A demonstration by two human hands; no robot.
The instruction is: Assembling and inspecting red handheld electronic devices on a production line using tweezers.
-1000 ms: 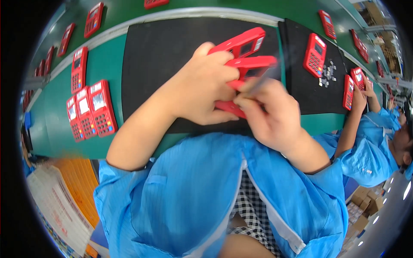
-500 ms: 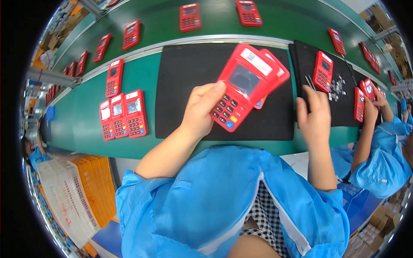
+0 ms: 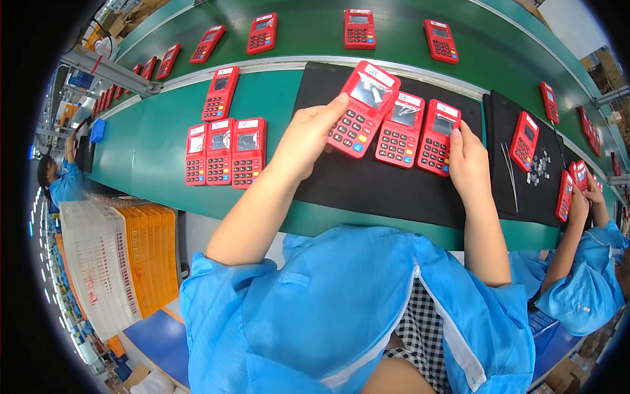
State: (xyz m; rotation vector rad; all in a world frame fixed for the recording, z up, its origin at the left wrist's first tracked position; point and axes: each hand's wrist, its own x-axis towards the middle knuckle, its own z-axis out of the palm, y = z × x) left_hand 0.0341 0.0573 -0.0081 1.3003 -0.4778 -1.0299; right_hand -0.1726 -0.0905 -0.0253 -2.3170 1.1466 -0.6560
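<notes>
My left hand [image 3: 307,139] grips a red card payment terminal [image 3: 363,108] by its left edge, keypad and screen facing up, tilted over the black mat [image 3: 354,187]. Beside it is a second payment terminal [image 3: 399,131], partly overlapped by the first. My right hand [image 3: 470,161] closes on the right edge of a third payment terminal [image 3: 438,136], thumb on its front. Metal tweezers [image 3: 510,176] lie on a second black mat, just right of my right hand. Film on the screens looks wrinkled and shiny.
Several red terminals [image 3: 220,152] stand grouped on the green bench at left. More terminals [image 3: 360,29] lie along the green conveyor at the back. Small pale pieces [image 3: 539,167] are scattered beside a terminal [image 3: 524,141] at right, where a co-worker's hands [image 3: 584,200] hold terminals. Stacked crates [image 3: 141,256] stand lower left.
The terminals bunched in my left hand are now fanned out side by side. My right hand has left the tweezers, which lie on the mat, and moved left onto a terminal. The view has shifted.
</notes>
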